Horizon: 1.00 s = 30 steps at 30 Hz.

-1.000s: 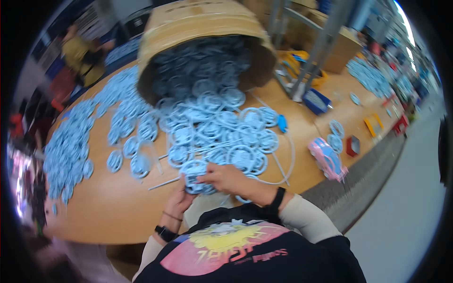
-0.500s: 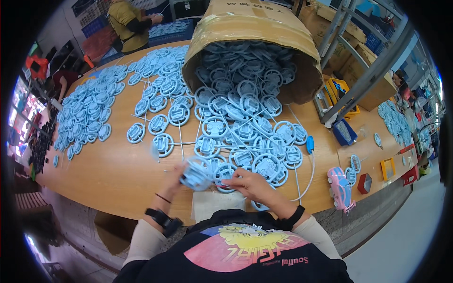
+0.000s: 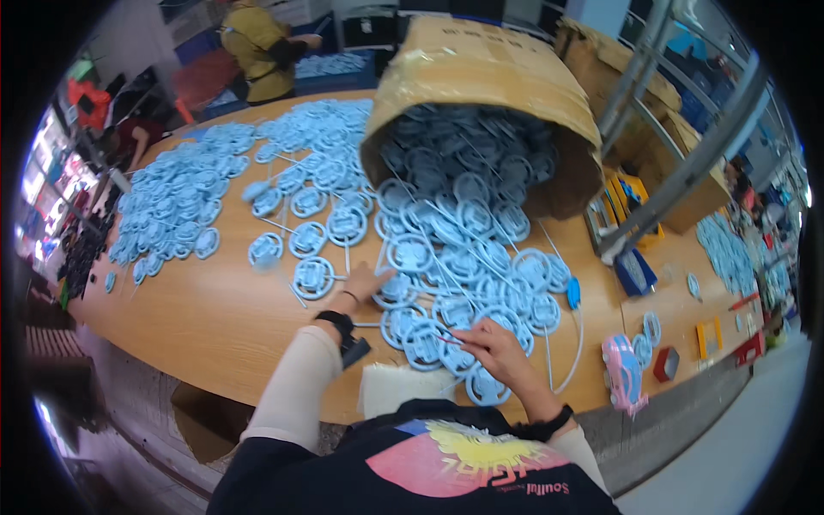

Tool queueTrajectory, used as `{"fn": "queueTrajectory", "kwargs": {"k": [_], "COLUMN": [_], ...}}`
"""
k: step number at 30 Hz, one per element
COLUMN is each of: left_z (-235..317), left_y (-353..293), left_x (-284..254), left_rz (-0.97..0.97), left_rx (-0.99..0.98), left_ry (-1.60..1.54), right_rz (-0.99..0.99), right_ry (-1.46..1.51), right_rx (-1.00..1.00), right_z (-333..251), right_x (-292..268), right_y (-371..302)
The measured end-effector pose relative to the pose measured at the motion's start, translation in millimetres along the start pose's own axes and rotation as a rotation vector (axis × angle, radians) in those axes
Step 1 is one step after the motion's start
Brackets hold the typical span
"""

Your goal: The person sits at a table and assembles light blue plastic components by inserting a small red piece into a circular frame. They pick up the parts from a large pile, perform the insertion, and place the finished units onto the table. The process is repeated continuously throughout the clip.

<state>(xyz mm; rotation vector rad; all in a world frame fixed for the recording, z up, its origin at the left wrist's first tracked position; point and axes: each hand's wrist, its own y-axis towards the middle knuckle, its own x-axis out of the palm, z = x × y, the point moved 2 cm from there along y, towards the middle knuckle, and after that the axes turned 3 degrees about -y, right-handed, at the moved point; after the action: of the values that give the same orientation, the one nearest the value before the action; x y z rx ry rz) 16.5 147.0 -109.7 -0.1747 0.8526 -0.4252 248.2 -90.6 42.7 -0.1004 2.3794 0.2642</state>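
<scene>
My left hand [image 3: 367, 285] reaches to the left edge of a heap of light-blue toy steering wheels [image 3: 410, 255], somewhat blurred. Its fingers stretch toward a wheel [image 3: 396, 289] there, and no grip on it shows. Closer to me, my right hand [image 3: 496, 346] is closed on a thin, dark reddish tool [image 3: 451, 340], whose exact kind is unclear. The tool's tip is over a wheel [image 3: 424, 345] at the heap's front. Thin blue rods stick out among the wheels.
A big cardboard box [image 3: 481, 64] lies on its side, wheels spilling out. More wheels [image 3: 176, 202] cover the table's far left. A pink toy car [image 3: 624, 373], blue bin [image 3: 635, 272] and metal rack [image 3: 687, 172] stand right. Another person [image 3: 257, 51] works behind.
The blue wheel in my left hand is gone from it, and that hand has moved forward to the heap. My right hand keeps the thin tool. The whole view has shifted slightly.
</scene>
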Motion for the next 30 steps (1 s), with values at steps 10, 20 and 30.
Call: {"fn": "queueTrajectory", "kwargs": {"k": [10, 20, 30], "left_z": [49, 126, 114], "left_y": [-86, -191, -177], "left_x": [-85, -35, -23], "left_rz": [-0.42, -0.417, -0.406], "left_rx": [-0.048, 0.185, 0.111], "left_ry": [-1.141, -1.465, -1.1], "right_rz": [0.043, 0.174, 0.243], "right_ry": [0.291, 0.521, 0.043], "right_rx": [0.045, 0.102, -0.173], "right_z": [-13, -42, -37], "right_x": [-10, -13, -29], "right_y": [-10, 20, 13]}}
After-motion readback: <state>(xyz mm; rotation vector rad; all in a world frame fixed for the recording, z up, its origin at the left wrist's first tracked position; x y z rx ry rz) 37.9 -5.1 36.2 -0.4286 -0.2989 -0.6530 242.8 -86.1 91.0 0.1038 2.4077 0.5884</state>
